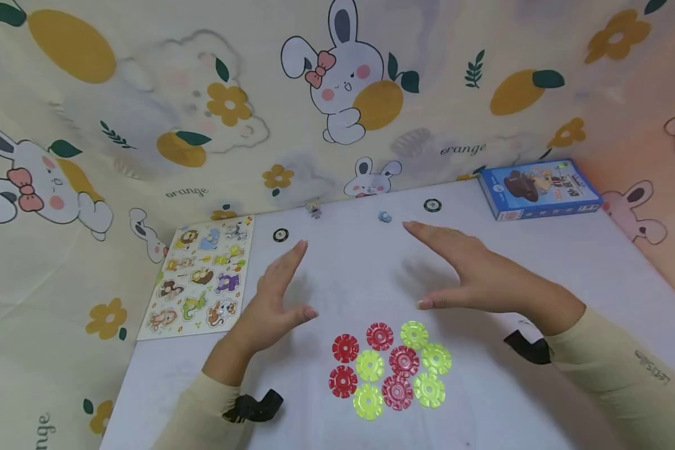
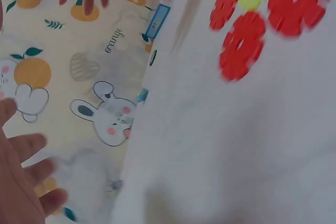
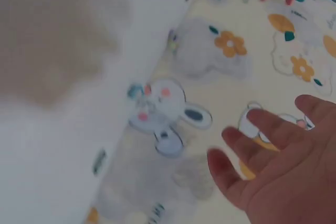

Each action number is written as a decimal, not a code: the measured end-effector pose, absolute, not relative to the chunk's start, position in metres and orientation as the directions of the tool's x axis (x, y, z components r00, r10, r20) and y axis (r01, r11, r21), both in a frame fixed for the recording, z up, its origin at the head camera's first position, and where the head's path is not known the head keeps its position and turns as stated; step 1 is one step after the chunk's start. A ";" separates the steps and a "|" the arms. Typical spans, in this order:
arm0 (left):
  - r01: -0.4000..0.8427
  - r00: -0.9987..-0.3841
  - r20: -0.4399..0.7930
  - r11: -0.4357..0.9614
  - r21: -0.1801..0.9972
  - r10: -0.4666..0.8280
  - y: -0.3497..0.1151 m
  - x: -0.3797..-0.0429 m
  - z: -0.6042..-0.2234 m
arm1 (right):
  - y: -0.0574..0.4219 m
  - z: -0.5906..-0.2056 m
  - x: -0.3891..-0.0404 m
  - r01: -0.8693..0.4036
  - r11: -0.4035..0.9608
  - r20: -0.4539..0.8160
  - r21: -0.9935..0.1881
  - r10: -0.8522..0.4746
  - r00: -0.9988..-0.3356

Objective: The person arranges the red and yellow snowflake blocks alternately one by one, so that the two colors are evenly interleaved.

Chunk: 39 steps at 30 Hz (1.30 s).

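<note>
Discs (image 1: 390, 370), red and yellow-green with notched rims, lie in a tight cluster low in the middle of the head view on the white table (image 1: 540, 262), well below both hands and touched by neither. Going from the left of that view: a sheet of animal stickers (image 1: 201, 276) lies at the table's left edge, the left hand (image 1: 274, 294) hovers just right of it with fingers straight and together, thumb out, holding nothing, and the right hand (image 1: 467, 272) hangs to the right of centre, flat and spread, palm down, also holding nothing. Two small black rings (image 1: 280, 235) sit near the table's far edge, and a blue box (image 1: 539, 189) lies at the upper right corner. Only the head view shows the whole cluster and both hands together. The left wrist view shows just some blurred discs at its upper right, its own fingers (image 2: 23, 182) at the lower left, and the cloth (image 2: 79, 77) with rabbits and oranges. The right wrist view shows no discs, only its open fingers (image 3: 273, 166) at the lower right against the same cloth.
</note>
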<state>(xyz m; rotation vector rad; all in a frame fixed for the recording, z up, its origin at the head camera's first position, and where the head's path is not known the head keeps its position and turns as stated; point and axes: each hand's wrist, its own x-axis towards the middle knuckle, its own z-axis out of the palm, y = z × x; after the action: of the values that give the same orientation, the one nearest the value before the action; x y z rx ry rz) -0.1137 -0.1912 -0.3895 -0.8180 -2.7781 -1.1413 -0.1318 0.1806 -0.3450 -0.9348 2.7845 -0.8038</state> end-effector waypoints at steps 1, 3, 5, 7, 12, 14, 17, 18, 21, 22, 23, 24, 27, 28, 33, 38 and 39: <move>0.463 -0.864 0.219 0.541 0.702 0.454 -0.190 -0.113 -0.396 | 0.178 -0.349 -0.131 -0.519 0.649 0.066 -0.556 -0.588 -0.806; 0.423 -0.870 0.218 0.441 0.792 0.442 -0.186 -0.111 -0.411 | 0.173 -0.359 -0.128 -0.482 0.593 0.051 -0.645 -0.596 -0.801; 0.386 -0.874 0.219 0.346 0.855 0.433 -0.183 -0.110 -0.427 | 0.168 -0.370 -0.126 -0.434 0.540 0.031 -0.721 -0.600 -0.799; 0.351 -0.882 0.202 0.307 0.885 0.426 -0.181 -0.108 -0.441 | 0.164 -0.382 -0.125 -0.387 0.489 0.012 -0.782 -0.609 -0.793; 0.274 -0.914 0.113 0.390 0.879 0.389 -0.180 -0.099 -0.464 | 0.160 -0.411 -0.120 -0.257 0.382 -0.059 -0.888 -0.648 -0.759; 0.285 -0.914 0.090 0.467 0.837 0.397 -0.180 -0.097 -0.469 | 0.160 -0.420 -0.118 -0.202 0.385 -0.115 -0.901 -0.659 -0.744; 0.364 -0.885 0.082 0.570 0.737 0.459 -0.178 -0.096 -0.474 | 0.164 -0.432 -0.116 -0.169 0.435 -0.190 -0.884 -0.667 -0.721; 0.398 -0.870 0.084 0.592 0.701 0.485 -0.177 -0.095 -0.475 | 0.166 -0.435 -0.116 -0.175 0.463 -0.211 -0.869 -0.666 -0.716; 0.457 -0.841 0.089 0.613 0.645 0.533 -0.173 -0.096 -0.478 | 0.170 -0.444 -0.114 -0.228 0.528 -0.230 -0.818 -0.663 -0.712; 0.457 -0.841 0.087 0.615 0.643 0.534 -0.172 -0.096 -0.479 | 0.171 -0.446 -0.113 -0.248 0.546 -0.228 -0.800 -0.660 -0.716; 0.455 -0.841 0.086 0.614 0.645 0.534 -0.171 -0.096 -0.480 | 0.171 -0.448 -0.113 -0.268 0.557 -0.221 -0.786 -0.657 -0.721; 0.449 -0.844 0.084 0.611 0.652 0.531 -0.170 -0.096 -0.481 | 0.172 -0.449 -0.113 -0.285 0.567 -0.214 -0.773 -0.655 -0.725; 0.415 -0.858 0.074 0.602 0.682 0.508 -0.167 -0.095 -0.479 | 0.169 -0.450 -0.111 -0.298 0.585 -0.204 -0.754 -0.640 -0.741; 0.406 -0.864 0.078 0.598 0.691 0.497 -0.167 -0.094 -0.479 | 0.168 -0.450 -0.111 -0.288 0.592 -0.207 -0.753 -0.629 -0.749; 0.280 -0.936 0.091 0.563 0.778 0.339 -0.168 -0.095 -0.473 | 0.165 -0.445 -0.111 -0.185 0.607 -0.242 -0.773 -0.552 -0.798; 0.124 -0.991 0.072 0.543 0.830 0.116 -0.179 -0.110 -0.467 | 0.159 -0.438 -0.120 -0.159 0.595 -0.223 -0.788 -0.516 -0.827; 0.107 -0.994 0.076 0.548 0.830 0.080 -0.182 -0.116 -0.466 | 0.156 -0.436 -0.123 -0.160 0.585 -0.216 -0.795 -0.519 -0.827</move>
<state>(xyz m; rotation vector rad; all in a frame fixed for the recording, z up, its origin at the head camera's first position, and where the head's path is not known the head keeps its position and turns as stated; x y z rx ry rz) -0.1164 -0.1825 -0.4665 -0.1652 -2.7379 -1.4714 -0.1231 0.1562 -0.4357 -0.5442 2.3882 -1.1378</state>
